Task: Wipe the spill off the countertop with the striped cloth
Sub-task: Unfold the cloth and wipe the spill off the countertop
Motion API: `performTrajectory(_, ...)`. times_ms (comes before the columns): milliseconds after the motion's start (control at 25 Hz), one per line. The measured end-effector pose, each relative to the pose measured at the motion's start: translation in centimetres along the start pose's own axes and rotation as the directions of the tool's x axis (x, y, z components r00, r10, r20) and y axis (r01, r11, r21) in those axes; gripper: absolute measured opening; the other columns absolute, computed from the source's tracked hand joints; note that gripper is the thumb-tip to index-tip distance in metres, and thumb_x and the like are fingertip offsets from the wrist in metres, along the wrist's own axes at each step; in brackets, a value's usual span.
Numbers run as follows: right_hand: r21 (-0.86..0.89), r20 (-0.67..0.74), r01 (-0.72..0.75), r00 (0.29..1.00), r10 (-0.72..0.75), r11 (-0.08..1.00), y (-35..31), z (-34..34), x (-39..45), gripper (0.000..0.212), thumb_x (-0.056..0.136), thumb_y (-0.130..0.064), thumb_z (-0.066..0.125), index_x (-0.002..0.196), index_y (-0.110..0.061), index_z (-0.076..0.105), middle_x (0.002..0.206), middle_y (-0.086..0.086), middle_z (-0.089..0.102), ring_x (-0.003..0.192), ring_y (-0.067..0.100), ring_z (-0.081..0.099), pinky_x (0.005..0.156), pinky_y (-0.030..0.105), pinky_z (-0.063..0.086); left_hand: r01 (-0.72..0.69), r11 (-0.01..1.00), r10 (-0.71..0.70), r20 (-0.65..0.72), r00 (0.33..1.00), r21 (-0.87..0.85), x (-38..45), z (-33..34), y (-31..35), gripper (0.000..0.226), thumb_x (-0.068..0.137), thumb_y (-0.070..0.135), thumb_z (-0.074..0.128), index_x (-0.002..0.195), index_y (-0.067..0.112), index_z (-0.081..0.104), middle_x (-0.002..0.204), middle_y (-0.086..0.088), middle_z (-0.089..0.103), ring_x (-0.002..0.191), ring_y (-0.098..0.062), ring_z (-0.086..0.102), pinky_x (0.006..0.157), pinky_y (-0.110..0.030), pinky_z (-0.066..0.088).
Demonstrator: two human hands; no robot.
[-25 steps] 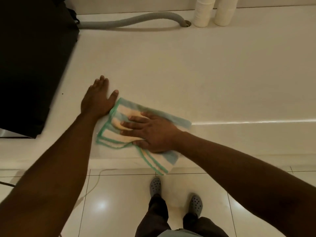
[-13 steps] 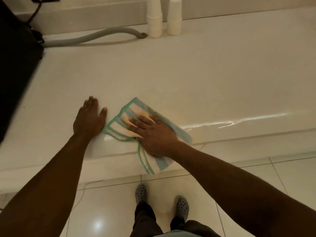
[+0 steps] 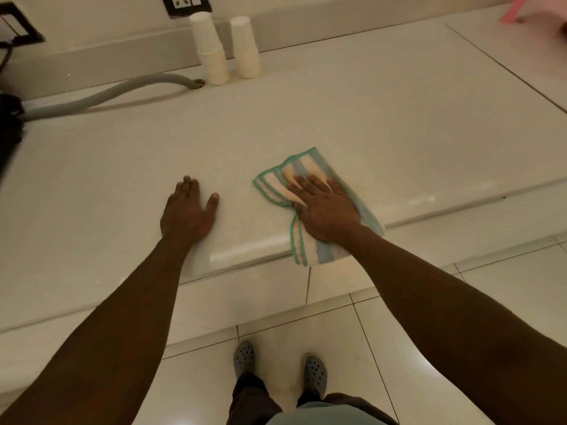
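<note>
A grey hose (image 3: 101, 96) runs along the back of the table (image 3: 368, 118) from the far left and ends at a small hole, well to the left of the cloth and farther back. Just right of that hole stand two stacks of white paper cups (image 3: 228, 49), up against the wall, well behind the cloth.

Nearer the front edge, the left hand (image 3: 187, 211) lies flat and open on the bare table, palm down, fingers together and thumb spread — it holds nothing and sits a clear gap to the left of the cloth.

The striped cloth (image 3: 310, 207) — cream and pale blue bands with a green hem — lies at the table's front edge, its near end drooping over the lip. The right hand (image 3: 325, 210) presses down on top of it, palm flat, fingers stretched out and slightly fanned, not curled around the fabric. To the right of the cloth the table's surface shows a glossy streak along the edge; I cannot tell whether that is wet or only a reflection.

Below the cloth, on the tiled floor, stand two grey clogs (image 3: 245, 357).
</note>
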State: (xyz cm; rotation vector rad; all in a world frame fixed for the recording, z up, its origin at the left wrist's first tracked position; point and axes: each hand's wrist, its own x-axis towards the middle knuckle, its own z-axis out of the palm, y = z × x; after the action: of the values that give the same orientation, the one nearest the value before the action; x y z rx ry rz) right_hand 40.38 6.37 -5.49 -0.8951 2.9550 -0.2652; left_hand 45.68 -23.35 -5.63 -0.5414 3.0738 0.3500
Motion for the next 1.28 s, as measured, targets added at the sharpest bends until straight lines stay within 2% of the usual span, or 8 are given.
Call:
performTrajectory(360,0.037,-0.053,-0.249,0.967,0.251,0.968,7.9,-1.3,-1.0,0.052,0.099,-0.047,0.019,0.150,-0.038,0.017,0.162,-0.008,0.016,0.148,0.017,0.014,0.118,0.047,0.006,-0.182,0.983,0.183,0.066,0.981,-0.018,2.8,1.6,9.2,0.078,0.094,0.062,0.024,0.154,0.014,0.009,0.164,-0.007,0.006,0.150,-0.022,0.005,0.121,-0.038,0.007)
performTrajectory(600,0.035,-0.057,-0.408,0.910,0.410,0.912,10.2,-1.8,-0.5,0.054,0.098,-0.049,0.018,0.151,-0.039,0.014,0.162,-0.012,0.012,0.149,0.014,0.010,0.119,0.047,0.004,-0.266,0.964,0.264,0.095,0.960,0.008,5.7,2.1,12.0,0.081,0.093,0.063,0.023,0.154,0.012,0.009,0.164,-0.008,0.003,0.150,-0.022,0.003,0.122,-0.038,0.006)
performTrajectory(800,0.044,-0.037,-0.557,0.829,0.559,0.829,10.7,-2.3,1.1,0.054,0.097,-0.053,0.015,0.150,-0.043,0.013,0.162,-0.014,0.008,0.149,0.013,0.006,0.117,0.053,-0.001,-0.316,0.949,0.316,0.101,0.944,-0.008,7.8,2.2,12.8,0.079,0.094,0.063,0.021,0.154,0.015,0.009,0.164,-0.007,0.003,0.151,-0.021,0.003,0.122,-0.038,0.006)
performTrajectory(1000,0.049,-0.035,-0.597,0.800,0.599,0.800,11.3,-2.4,2.4,0.055,0.096,-0.056,0.013,0.150,-0.045,0.010,0.162,-0.014,0.007,0.149,0.014,0.005,0.115,0.058,-0.004,-0.348,0.937,0.346,0.093,0.934,0.012,9.3,2.8,13.7,0.080,0.092,0.067,0.015,0.154,0.017,0.008,0.164,-0.007,0.003,0.150,-0.024,0.002,0.121,-0.041,0.004)
performTrajectory(1280,0.054,-0.036,-0.568,0.821,0.570,0.821,13.9,-2.5,5.7,0.056,0.094,-0.057,0.011,0.149,-0.046,0.009,0.162,-0.014,0.006,0.149,0.015,0.004,0.115,0.058,-0.004,-0.340,0.941,0.339,0.063,0.939,0.004,11.2,3.6,15.9,0.085,0.087,0.073,0.007,0.154,0.021,0.008,0.164,-0.005,0.003,0.151,-0.023,0.002,0.121,-0.042,0.003)
